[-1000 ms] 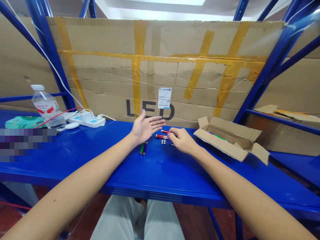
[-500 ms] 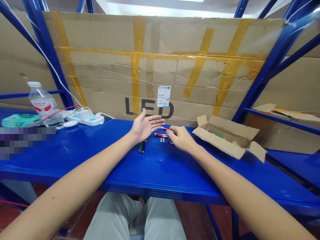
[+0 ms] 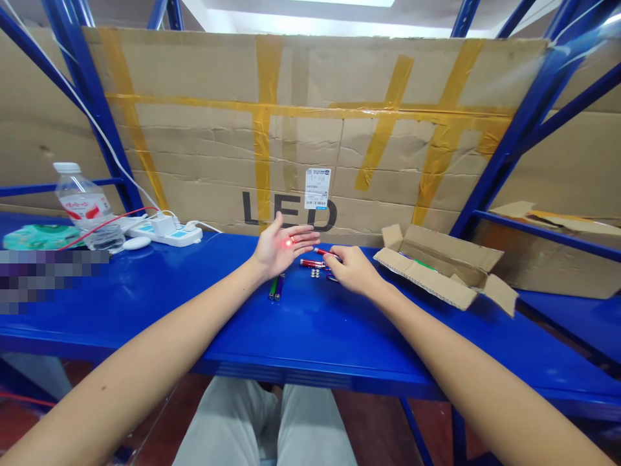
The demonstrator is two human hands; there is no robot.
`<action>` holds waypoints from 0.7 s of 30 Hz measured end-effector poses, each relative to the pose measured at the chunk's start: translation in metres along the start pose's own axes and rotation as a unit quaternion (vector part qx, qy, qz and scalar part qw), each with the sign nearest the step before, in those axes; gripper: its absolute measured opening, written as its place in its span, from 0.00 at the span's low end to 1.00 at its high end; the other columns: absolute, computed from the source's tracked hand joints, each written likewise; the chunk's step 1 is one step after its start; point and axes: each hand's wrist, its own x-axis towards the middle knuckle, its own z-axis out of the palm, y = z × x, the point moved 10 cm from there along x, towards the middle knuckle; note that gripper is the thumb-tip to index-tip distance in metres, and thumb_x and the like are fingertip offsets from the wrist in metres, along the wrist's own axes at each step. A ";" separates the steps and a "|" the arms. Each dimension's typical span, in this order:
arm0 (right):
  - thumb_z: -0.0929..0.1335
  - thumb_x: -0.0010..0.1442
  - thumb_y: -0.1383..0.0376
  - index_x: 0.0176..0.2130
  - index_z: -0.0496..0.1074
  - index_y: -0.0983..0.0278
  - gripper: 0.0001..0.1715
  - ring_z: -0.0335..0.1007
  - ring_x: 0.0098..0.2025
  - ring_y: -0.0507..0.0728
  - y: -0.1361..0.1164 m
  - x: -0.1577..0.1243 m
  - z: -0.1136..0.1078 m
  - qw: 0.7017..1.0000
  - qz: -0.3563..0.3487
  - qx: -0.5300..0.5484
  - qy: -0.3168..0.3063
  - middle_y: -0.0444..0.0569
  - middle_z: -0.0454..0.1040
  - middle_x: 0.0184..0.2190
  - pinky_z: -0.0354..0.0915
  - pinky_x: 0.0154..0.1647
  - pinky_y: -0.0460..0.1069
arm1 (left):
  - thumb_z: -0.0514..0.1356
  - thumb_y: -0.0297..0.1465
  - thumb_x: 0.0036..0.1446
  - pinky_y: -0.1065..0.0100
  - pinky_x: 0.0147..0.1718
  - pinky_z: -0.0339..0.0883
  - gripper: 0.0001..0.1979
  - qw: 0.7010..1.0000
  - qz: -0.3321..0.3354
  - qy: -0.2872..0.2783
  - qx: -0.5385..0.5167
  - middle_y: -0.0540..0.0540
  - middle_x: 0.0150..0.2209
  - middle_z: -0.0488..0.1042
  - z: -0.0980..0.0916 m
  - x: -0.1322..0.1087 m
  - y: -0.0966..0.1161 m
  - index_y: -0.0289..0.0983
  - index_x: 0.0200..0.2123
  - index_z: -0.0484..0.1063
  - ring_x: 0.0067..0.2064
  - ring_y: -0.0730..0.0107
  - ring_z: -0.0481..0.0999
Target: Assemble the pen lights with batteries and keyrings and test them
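Note:
My left hand (image 3: 281, 247) is raised over the table with its palm turned to the right and fingers stretched out, a ring on one finger. A bright red light spot shines on that palm. My right hand (image 3: 354, 266) is closed around a slim red laser pointer (image 3: 322, 252), whose tip faces the left palm. Beneath it lies another red pen-shaped pointer (image 3: 312, 263), with several small button cells (image 3: 315, 273) just in front. A dark pointer (image 3: 332, 277) is partly hidden by the right hand. Below the left hand lie a green pointer (image 3: 273, 287) and a purple pointer (image 3: 279, 287).
An open cardboard box (image 3: 427, 278) with a few coloured items sits on the blue table (image 3: 301, 330) at right. At left are a water bottle (image 3: 85, 204), a power strip (image 3: 177, 234) and a teal packet (image 3: 41, 237). A large taped carton (image 3: 194, 149) stands behind.
A red light spot has appeared on my left palm. Both hands and the held laser pointer stay almost where they were.

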 end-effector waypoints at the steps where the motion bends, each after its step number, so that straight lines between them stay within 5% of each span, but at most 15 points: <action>1: 0.61 0.63 0.58 0.22 0.61 0.62 0.20 0.57 0.23 0.52 0.000 0.000 0.000 1.000 -0.001 -0.002 0.001 0.44 0.68 0.19 0.46 0.26 0.49 | 0.44 0.56 0.63 0.54 0.56 0.65 0.38 1.000 0.000 0.000 0.000 0.27 0.50 0.77 0.000 0.000 0.000 0.27 0.47 0.76 0.57 0.46 0.73; 6: 0.61 0.63 0.58 0.21 0.58 0.62 0.21 0.54 0.23 0.51 0.001 0.001 -0.001 1.000 -0.006 0.000 0.007 0.42 0.63 0.18 0.46 0.27 0.49 | 0.47 0.57 0.62 0.53 0.55 0.66 0.37 0.999 0.014 -0.007 0.034 0.29 0.50 0.77 0.000 0.002 0.001 0.29 0.45 0.76 0.56 0.47 0.74; 9: 0.60 0.63 0.57 0.22 0.58 0.62 0.21 0.54 0.23 0.51 0.003 0.003 0.002 0.999 -0.001 0.039 -0.009 0.42 0.62 0.18 0.47 0.27 0.49 | 0.57 0.50 0.59 0.54 0.52 0.67 0.26 0.982 0.070 -0.004 0.174 0.34 0.46 0.79 0.002 0.002 0.006 0.31 0.45 0.75 0.51 0.52 0.77; 12: 0.60 0.62 0.56 0.22 0.60 0.63 0.21 0.57 0.24 0.51 0.007 0.004 0.012 0.994 0.008 0.101 -0.050 0.42 0.63 0.19 0.50 0.27 0.48 | 0.65 0.35 0.55 0.58 0.47 0.69 0.14 0.898 0.160 -0.024 0.410 0.41 0.41 0.80 0.020 -0.004 0.012 0.34 0.44 0.76 0.44 0.61 0.77; 16: 0.62 0.61 0.56 0.29 0.69 0.66 0.17 0.59 0.24 0.51 0.020 0.009 0.024 0.977 0.026 0.184 -0.109 0.41 0.65 0.21 0.55 0.26 0.47 | 0.60 0.27 0.58 0.63 0.44 0.68 0.06 0.769 0.242 -0.058 0.589 0.45 0.38 0.78 0.043 -0.014 0.013 0.37 0.37 0.78 0.41 0.66 0.76; 21: 0.66 0.59 0.65 0.50 0.67 0.66 0.18 0.62 0.23 0.50 0.054 0.026 0.023 0.967 0.069 0.231 -0.087 0.42 0.71 0.25 0.59 0.25 0.46 | 0.59 0.27 0.60 0.64 0.43 0.67 0.07 0.734 0.216 -0.010 0.644 0.45 0.38 0.80 0.026 0.004 0.017 0.37 0.37 0.78 0.41 0.66 0.76</action>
